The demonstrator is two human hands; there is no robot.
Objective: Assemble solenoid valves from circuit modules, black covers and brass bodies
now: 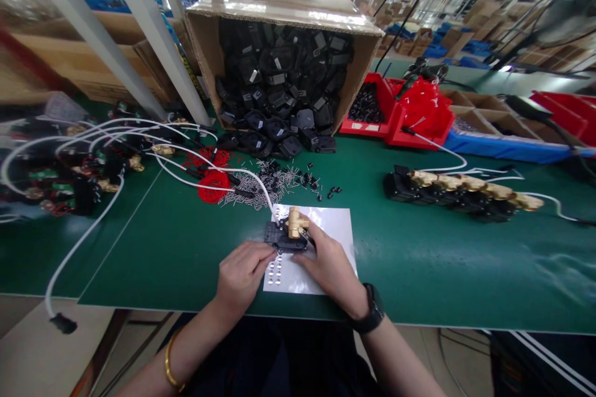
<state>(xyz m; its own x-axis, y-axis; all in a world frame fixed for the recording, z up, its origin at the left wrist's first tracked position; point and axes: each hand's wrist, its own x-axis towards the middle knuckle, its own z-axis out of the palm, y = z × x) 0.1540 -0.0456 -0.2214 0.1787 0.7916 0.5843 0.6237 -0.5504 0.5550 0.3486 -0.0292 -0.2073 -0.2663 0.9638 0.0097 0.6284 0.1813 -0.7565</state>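
Note:
A black plastic housing (274, 237) with a brass valve fitting (294, 223) on top lies over a white sheet (338, 229). A white cable (263, 183) runs from it up to the left. My right hand (333, 267) is wrapped round the right side of the housing, thumb at the near edge, fingers by the brass part. At the near left corner of the housing, my left hand (242, 276) has thumb and index finger pinched together; what is between them is too small to make out. Small silvery round pieces (274, 274) sit in rows on the sheet, beside the left fingertips.
A carton (202, 56) of black housings (279, 84) stands behind. Loose pins (261, 189) and red rings (214, 186) lie before it. Wired assemblies (88, 173) crowd the left; brass-fitted units (460, 189) line the right. Red bins (419, 118) stand at back right.

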